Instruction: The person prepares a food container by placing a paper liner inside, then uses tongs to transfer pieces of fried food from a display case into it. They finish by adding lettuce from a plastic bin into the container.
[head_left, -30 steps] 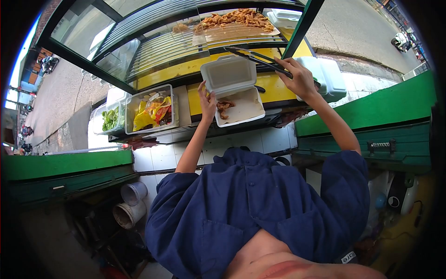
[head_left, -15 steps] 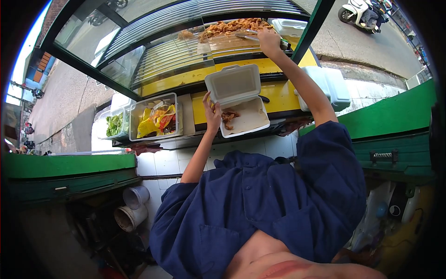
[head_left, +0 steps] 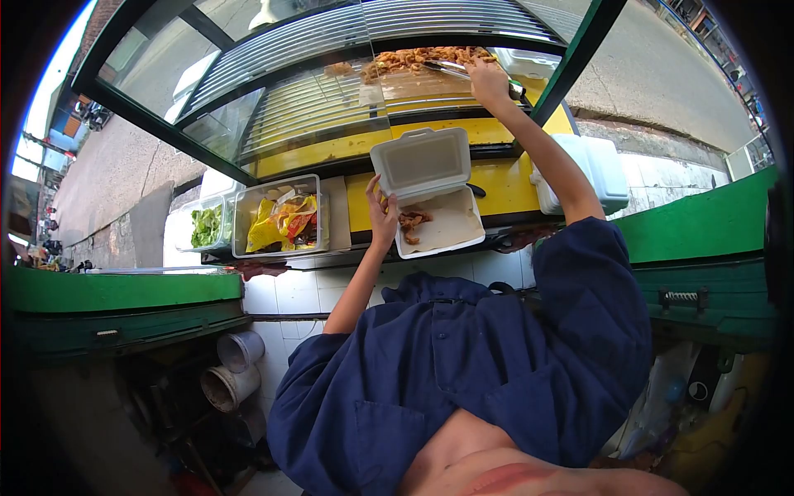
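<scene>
An open white foam box point(head_left: 422, 165) rests on the yellow counter, its lid raised at the back. Brown fried pieces point(head_left: 413, 225) lie on paper at the left of its base. My left hand point(head_left: 383, 217) grips the box's left side near the hinge. Farther back, inside the glass case, my right hand point(head_left: 490, 83) is closed on metal tongs point(head_left: 451, 72) beside a heap of fried pieces point(head_left: 430, 58) on a board. A dark handle point(head_left: 475, 190) shows just right of the foam box.
At left stand a clear tub with yellow packets point(head_left: 281, 221) and a tub of green leaves point(head_left: 208, 225). White foam boxes point(head_left: 591, 169) are stacked at right. The case's dark frame post point(head_left: 576, 62) rises beside my right arm. Two buckets point(head_left: 231, 386) lie below left.
The view has shifted slightly, so the counter and box appear a little lower and farther right. My right hand remains on the tongs at the heap. The scooter at upper right has left the view.
</scene>
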`<action>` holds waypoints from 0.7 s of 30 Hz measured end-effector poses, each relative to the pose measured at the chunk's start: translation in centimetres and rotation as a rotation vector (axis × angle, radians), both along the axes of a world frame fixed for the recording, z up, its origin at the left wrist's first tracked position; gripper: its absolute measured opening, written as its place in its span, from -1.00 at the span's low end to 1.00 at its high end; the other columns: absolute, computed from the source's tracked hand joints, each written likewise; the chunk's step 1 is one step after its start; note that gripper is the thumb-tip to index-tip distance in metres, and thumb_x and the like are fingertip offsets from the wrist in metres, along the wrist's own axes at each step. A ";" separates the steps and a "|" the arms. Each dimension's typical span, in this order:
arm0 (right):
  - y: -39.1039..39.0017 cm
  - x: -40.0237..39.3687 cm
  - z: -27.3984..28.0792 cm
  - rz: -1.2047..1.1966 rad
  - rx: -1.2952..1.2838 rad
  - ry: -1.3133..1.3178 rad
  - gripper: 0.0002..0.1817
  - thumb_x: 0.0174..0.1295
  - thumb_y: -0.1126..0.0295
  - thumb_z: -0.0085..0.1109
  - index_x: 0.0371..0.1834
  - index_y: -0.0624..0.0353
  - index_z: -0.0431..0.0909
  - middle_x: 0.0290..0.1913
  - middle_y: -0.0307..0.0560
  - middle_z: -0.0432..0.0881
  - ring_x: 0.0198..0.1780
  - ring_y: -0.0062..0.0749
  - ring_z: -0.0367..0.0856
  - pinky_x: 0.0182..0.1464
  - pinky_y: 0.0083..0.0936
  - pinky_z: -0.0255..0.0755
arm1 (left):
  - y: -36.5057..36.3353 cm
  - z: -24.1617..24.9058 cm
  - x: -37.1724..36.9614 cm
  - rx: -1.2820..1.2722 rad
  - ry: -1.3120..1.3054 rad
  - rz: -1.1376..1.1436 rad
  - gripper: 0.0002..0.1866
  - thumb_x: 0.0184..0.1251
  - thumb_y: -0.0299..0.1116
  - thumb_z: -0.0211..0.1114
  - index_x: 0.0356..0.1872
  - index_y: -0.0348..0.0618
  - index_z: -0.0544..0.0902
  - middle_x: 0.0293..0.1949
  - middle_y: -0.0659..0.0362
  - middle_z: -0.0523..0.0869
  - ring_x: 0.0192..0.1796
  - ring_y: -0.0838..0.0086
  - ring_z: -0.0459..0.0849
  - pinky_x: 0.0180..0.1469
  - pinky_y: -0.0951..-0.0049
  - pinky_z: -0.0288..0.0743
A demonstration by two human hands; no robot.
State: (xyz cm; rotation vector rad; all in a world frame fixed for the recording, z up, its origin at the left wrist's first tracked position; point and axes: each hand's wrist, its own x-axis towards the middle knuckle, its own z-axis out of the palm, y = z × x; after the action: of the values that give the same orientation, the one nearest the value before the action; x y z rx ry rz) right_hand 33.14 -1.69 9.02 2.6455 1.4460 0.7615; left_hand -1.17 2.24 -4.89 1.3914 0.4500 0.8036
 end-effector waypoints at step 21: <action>3.4 2.1 2.7 0.102 -0.145 -0.079 -0.60 0.09 0.49 0.18 0.02 -0.14 0.56 -0.18 -0.25 0.68 -0.11 -0.31 0.69 -0.20 -0.34 0.56 | 0.0 0.1 0.3 0.006 0.001 -0.003 -0.42 0.41 -0.62 0.00 0.39 0.02 0.08 0.15 -0.03 0.45 -0.21 0.70 0.48 -0.31 0.75 0.35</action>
State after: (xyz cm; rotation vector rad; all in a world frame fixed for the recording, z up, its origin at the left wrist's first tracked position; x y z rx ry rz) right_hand 35.26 1.74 11.72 2.4244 1.5613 0.7298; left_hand -0.90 2.21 -4.77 1.3976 0.4472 0.8025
